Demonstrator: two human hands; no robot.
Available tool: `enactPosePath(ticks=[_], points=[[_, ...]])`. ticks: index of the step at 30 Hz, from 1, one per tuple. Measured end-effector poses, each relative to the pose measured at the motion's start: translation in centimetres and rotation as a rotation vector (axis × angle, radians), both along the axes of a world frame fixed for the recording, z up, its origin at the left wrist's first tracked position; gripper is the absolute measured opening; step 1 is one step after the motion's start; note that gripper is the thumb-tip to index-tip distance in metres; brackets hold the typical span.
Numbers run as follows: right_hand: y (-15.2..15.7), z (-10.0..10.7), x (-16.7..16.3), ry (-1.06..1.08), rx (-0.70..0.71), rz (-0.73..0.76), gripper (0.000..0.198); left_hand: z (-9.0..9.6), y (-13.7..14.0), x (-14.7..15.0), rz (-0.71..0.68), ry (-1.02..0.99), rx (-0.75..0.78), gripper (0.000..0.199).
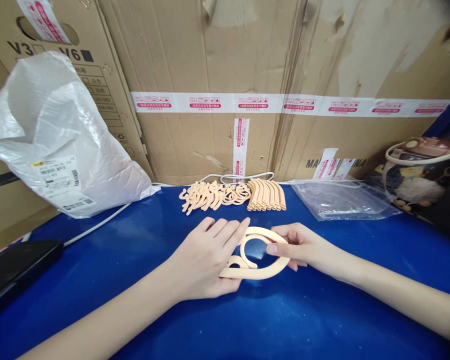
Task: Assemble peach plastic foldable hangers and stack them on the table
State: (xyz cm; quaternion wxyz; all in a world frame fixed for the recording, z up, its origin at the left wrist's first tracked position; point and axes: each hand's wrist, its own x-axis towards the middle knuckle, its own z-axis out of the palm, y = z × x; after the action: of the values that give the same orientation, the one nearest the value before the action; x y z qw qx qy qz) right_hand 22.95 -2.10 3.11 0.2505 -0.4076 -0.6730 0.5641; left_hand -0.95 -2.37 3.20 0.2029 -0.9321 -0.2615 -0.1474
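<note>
1. Head view, hands: I see the bare left hand (213,257) closed over the left end of a pale peach, smooth, plastic-looking oval loop (264,273), while the bare right hand (298,245) pinches its right end, thumb across the rim. Both hands are clamped on this one piece, which is held over the glossy blue tabletop (285,320).

2. Head view, handling: within the loop sits a matching peach curved inner strip (243,250). I judge a light, even grip best, with the right thumb clear of that strip and no twisting of the rim. The left palm hides the loop's left end, so I cannot tell how the parts meet there; tilting that end into sight would help.

3. Head view, surroundings: just beyond the hands lie a heap of peach hooked pieces (202,195), some peach curled pieces (237,194) and a neat row of peach bent strips (266,195). Large brown cardboard (210,55) rises close behind them and limits reach. A crumpled clear plastic bag (345,200) lies to the right, and a bulging white plastic parcel (56,140) crowds the left.
</note>
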Motion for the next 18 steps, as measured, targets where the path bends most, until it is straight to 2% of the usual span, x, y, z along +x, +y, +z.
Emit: enactPosePath(ticks=[18], points=[[0.01, -0.41, -0.11, 0.045, -0.004, -0.007, 0.039, -0.06, -0.17, 0.19, 0.039, 0.05, -0.063, 0.072]])
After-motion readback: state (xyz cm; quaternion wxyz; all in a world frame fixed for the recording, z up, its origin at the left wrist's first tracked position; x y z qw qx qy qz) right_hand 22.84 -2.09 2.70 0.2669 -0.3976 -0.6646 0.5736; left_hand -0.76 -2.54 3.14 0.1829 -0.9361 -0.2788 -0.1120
